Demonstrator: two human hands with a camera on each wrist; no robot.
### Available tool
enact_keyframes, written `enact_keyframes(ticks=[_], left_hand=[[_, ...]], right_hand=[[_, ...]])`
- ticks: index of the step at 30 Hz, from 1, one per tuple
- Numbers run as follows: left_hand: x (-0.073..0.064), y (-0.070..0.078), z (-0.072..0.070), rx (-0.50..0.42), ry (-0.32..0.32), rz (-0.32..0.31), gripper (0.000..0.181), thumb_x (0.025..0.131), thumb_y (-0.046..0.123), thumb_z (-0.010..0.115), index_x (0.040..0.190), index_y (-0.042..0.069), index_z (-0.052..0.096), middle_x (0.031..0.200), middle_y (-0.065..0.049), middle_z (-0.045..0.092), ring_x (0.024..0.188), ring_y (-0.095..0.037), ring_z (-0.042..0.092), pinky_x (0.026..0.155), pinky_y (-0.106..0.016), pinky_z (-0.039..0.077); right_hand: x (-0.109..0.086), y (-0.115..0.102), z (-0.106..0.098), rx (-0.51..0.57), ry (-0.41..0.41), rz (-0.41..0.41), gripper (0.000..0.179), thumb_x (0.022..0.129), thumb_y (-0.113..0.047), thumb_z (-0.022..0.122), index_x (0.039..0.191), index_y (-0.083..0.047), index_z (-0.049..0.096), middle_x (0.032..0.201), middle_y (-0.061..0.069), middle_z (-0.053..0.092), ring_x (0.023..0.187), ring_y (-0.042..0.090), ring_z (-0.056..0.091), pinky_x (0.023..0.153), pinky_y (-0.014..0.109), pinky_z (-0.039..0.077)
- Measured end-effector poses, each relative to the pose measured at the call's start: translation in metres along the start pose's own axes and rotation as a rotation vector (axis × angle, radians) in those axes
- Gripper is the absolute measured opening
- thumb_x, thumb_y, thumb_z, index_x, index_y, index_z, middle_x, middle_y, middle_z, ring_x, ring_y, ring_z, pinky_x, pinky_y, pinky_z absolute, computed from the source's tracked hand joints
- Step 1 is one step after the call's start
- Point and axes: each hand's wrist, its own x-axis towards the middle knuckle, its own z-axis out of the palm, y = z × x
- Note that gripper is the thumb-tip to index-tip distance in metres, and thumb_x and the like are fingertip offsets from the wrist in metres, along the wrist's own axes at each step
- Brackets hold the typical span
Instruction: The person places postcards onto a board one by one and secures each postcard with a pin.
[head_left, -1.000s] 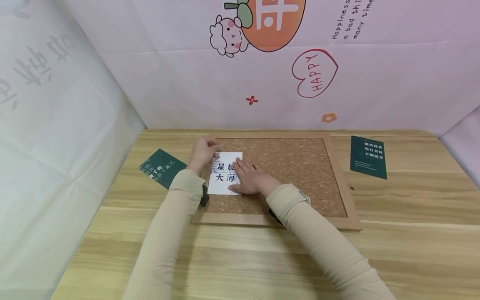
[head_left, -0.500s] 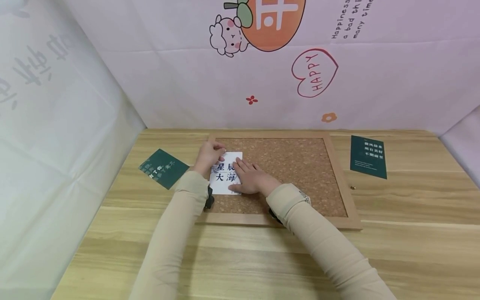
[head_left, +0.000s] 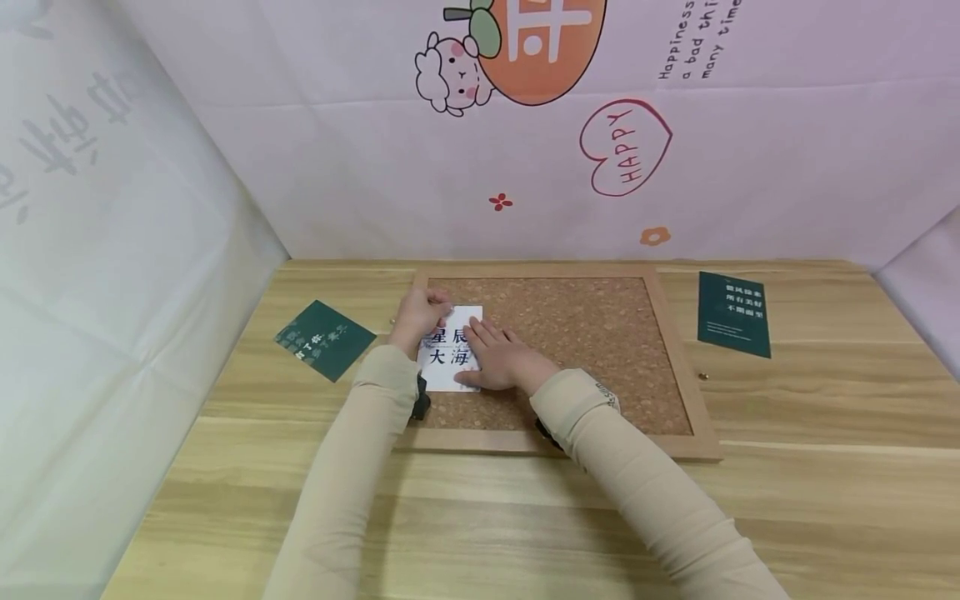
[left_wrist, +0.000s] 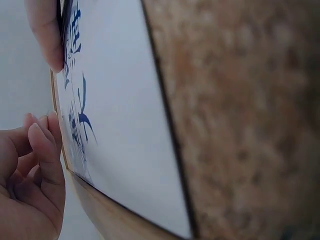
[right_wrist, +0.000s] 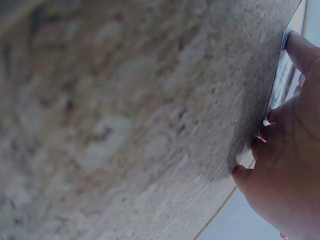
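Observation:
A white card (head_left: pixel 442 379) printed with dark blue characters lies upright on the left part of the framed corkboard (head_left: pixel 577 333). The fingertips of my left hand (head_left: pixel 422 318) pinch together at the card's top left corner. In the left wrist view that hand (left_wrist: pixel 35 170) holds a tiny pin, almost wholly hidden between thumb and fingers. My right hand (head_left: pixel 508 360) presses flat on the card's right edge, fingers spread across card and cork. In the right wrist view, the thumb of this hand (right_wrist: pixel 290 135) touches the card's edge.
A dark green card (head_left: pixel 326 342) lies slanted on the wooden table (head_left: pixel 525 517) left of the board. Another green card (head_left: pixel 735 315) is to its right, near a small brass-coloured pin (head_left: pixel 703 377). A printed white cloth (head_left: pixel 360 183) hangs behind the table.
My left hand has moved right, from the board's left frame to the card's top left corner, fingers pinched throughout. My right hand has kept its place on the card.

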Motion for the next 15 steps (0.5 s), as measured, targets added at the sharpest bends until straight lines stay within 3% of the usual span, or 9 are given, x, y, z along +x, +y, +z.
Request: enact_keyframes(ticks=[15], left_hand=[[0.0074, -0.0033, 0.0024, 0.084, -0.036, -0.029, 0.021, 0.097, 0.012, 0.055, 0.111, 0.002, 0.067, 0.062, 0.003, 0.049, 0.050, -0.004, 0.043, 0.047, -0.015, 0.036]], right_hand=[[0.0005, -0.0006, -0.0005, -0.009, -0.011, 0.016, 0.085, 0.096, -0.060, 0.037, 0.155, -0.013, -0.003, 0.162, 0.003, -0.009, 0.151, 0.021, -0.007, 0.124, 0.044, 0.003]])
